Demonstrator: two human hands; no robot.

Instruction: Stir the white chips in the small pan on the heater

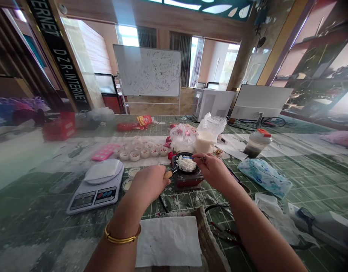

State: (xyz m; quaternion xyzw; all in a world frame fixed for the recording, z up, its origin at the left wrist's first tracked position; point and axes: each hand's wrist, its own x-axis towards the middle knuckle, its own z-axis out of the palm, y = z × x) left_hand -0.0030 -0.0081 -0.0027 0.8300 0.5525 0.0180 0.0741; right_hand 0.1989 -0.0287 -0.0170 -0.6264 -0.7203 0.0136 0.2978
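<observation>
My left hand [150, 184] is closed round the wooden handle [168, 174] of a small black pan [187, 170] that sits on a red heater base [187, 180]. White wax flakes [186, 163] fill the pan. My right hand [212, 168] is pinched on a thin blue-tipped stick [191, 157] that reaches over the flakes. A gold bangle [122, 238] circles my left wrist.
A white kitchen scale [96, 187] stands at left, a white paper sheet [168, 241] lies near me. Small filled cups [142, 151], plastic bags of white wax [206, 134], a shaker bottle [255, 142], a tissue pack [264, 176] and a power strip [318, 223] lie around.
</observation>
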